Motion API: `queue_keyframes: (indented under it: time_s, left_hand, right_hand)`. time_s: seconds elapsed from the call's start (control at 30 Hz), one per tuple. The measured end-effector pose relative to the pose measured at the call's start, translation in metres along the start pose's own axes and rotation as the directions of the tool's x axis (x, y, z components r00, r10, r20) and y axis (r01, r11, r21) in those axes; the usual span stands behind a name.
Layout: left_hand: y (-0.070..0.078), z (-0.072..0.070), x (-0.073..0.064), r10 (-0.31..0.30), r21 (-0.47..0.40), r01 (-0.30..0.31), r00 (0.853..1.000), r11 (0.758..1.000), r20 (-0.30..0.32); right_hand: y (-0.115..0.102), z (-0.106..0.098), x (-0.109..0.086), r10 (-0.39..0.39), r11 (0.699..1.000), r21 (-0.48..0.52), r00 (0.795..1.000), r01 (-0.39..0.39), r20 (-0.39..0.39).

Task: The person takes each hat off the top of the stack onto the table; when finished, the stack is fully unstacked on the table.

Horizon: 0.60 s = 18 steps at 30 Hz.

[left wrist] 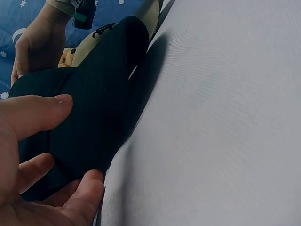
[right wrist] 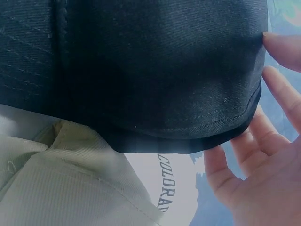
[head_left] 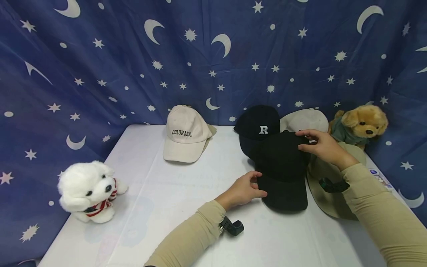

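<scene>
A plain black baseball cap (head_left: 280, 163) sits on the right half of the white table, brim toward the viewer. At its left edge, where crown meets brim, is my left hand (head_left: 242, 190), fingers spread and lightly bent; in the left wrist view its thumb (left wrist: 42, 113) overlaps the cap. My right hand (head_left: 321, 146) is at the crown's upper right. In the right wrist view its thumb and fingertips (right wrist: 221, 162) meet the cap's edge, some tucked behind it. Behind the cap are a navy cap with an R (head_left: 255, 126) and a pale lettered cap (head_left: 305, 119).
An olive brimmed hat (head_left: 328, 193) lies under my right forearm. A tan plush dog (head_left: 363, 122) sits in the back right corner. Toward the back left stands a cream COLORADO cap (head_left: 183, 133) over another hat. A white plush dog (head_left: 88, 191) sits at the left edge.
</scene>
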<state>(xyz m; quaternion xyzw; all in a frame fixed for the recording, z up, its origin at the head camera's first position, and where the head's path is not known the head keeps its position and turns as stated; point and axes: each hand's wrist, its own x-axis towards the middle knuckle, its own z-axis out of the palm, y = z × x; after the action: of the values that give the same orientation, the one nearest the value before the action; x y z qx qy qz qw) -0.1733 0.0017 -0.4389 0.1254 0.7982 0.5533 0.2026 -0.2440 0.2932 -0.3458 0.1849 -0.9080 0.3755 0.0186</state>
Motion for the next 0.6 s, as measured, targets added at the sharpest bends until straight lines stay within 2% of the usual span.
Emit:
queue_keyframes:
  time_s: [0.4,0.6]
  left_hand:
    - [0.0023,0.0002,0.0049,0.038,0.135,-0.035,0.999,0.99,-0.019]
    - [0.0002,0.0007,0.006,0.037,0.134,-0.034,0.999,0.99,-0.025]
  right_hand:
    - [-0.001,-0.0003,-0.0017,0.001,1.0,-0.004,1.0,-0.001,0.008]
    - [-0.0015,0.0002,-0.0031,0.022,1.0,0.015,1.0,-0.022,0.012]
